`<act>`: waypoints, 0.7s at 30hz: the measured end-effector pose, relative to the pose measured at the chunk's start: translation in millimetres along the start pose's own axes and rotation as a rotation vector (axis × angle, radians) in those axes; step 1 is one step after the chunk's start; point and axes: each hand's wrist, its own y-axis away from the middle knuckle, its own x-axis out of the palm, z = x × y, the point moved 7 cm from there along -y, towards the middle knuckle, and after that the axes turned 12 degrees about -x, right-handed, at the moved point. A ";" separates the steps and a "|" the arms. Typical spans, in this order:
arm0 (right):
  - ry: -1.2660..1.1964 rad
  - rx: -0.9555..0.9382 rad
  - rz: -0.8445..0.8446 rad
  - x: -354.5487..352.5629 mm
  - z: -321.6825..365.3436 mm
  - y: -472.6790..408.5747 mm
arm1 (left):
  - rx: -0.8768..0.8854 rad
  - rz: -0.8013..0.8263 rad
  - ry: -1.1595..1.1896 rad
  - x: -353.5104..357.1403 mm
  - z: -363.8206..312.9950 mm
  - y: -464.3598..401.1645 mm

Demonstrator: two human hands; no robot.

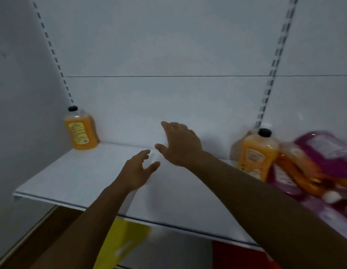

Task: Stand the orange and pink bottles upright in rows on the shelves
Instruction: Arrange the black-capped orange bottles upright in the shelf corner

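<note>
Far-left shelf [75,171] corner: orange bottle [81,131] upright. Mid-shelf: left hand [137,171] and right hand [180,146], fingers spread, holding nothing. Right edge: second orange bottle [256,156] upright beside blurred heap of toppled pink bottles [323,150].

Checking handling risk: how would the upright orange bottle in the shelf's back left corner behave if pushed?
The orange bottle looks nearly full, so probably heavy for its size. Its wide body suggests it would slide on the smooth shelf rather than tip. Pushed near the black cap, it might topple.
</note>
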 end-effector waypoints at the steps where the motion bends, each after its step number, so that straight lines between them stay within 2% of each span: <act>1: 0.036 0.000 -0.051 -19.6 -8.4 18.5 | 0.041 0.032 0.006 18.0 -21.7 9.0; 6: 0.185 0.037 -0.225 -90.4 -57.6 101.0 | 0.191 0.205 0.096 99.0 -117.8 48.0; 10: 0.120 0.284 -0.167 -104.7 -117.0 147.7 | 0.255 0.287 0.153 141.7 -166.3 65.3; 15: -0.179 0.458 -0.170 -88.0 -158.1 173.4 | 0.307 0.425 0.246 168.6 -197.8 74.4; 17: -0.204 0.515 -0.189 -80.6 -167.0 176.8 | 0.308 0.471 0.324 172.8 -200.8 72.1; 21: -0.188 0.549 -0.182 -69.8 -179.2 177.8 | 0.319 0.433 0.387 168.4 -197.0 64.1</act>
